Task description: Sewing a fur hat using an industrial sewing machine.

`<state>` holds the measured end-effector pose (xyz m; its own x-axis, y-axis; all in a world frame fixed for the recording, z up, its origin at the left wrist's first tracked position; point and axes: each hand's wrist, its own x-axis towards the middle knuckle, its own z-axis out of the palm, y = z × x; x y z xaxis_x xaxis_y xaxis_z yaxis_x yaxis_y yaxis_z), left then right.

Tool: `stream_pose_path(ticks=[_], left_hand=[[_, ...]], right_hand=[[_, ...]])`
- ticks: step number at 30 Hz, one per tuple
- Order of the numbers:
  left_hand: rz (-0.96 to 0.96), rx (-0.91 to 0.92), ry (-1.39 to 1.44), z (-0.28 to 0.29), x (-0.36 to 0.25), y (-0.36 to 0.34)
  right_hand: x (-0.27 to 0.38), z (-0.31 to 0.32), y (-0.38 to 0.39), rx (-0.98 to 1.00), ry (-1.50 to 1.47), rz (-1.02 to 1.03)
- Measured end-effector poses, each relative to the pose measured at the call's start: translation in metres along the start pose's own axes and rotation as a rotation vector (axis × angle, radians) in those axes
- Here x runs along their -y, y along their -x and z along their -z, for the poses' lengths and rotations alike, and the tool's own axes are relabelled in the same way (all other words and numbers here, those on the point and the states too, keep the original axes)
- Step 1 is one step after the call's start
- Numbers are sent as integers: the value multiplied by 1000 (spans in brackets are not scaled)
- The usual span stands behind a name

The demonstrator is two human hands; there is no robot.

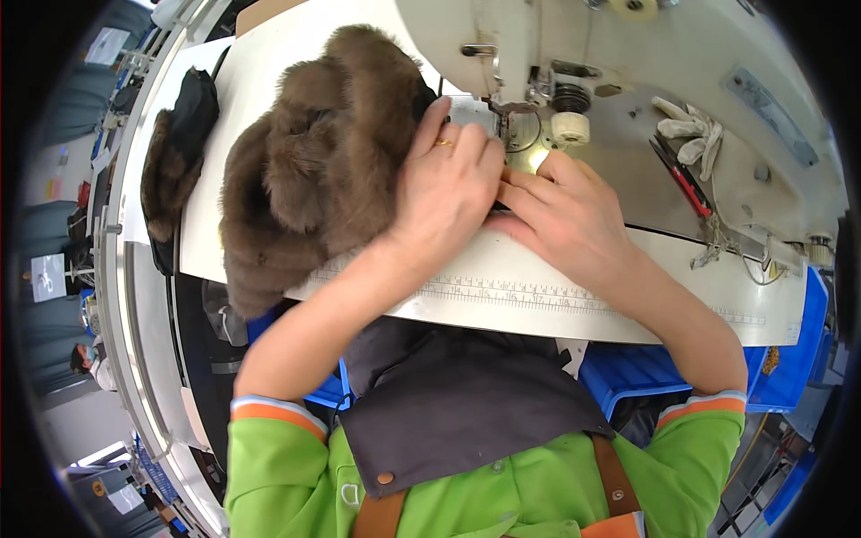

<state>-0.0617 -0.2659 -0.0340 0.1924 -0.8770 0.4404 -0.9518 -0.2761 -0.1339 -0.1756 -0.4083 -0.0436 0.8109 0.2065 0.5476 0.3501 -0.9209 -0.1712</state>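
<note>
Head view shows the left hand (446, 193) flat on brown fluffy fur fabric (309, 170), right hand (563, 215) pinching its edge near the desk's far edge; feeding evenly seems wise.

We see shaggy, matt brown fur fabric (314, 170) beside the sewing machine (619, 54), whose enamelled metal body looks smooth and faintly glossy. Under it, the bench (538, 296) is smooth, matt off-white laminate with a printed ruler.
</note>
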Motion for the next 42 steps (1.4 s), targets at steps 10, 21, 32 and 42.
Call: stream_pose_path(ticks=[10,21,32,42], left_hand=[[79,-78,-41,-1,-2,5],[75,2,220,9,1,29],[31,-9,323,-5,19,8],[-12,-9,339,-2,30,9]], right_hand=[[-4,-13,3,31,34,-28],[-7,-11,4,7,15,-52],[-14,-19,2,-27,35,-212],[-19,-8,0,92,-21,-242]])
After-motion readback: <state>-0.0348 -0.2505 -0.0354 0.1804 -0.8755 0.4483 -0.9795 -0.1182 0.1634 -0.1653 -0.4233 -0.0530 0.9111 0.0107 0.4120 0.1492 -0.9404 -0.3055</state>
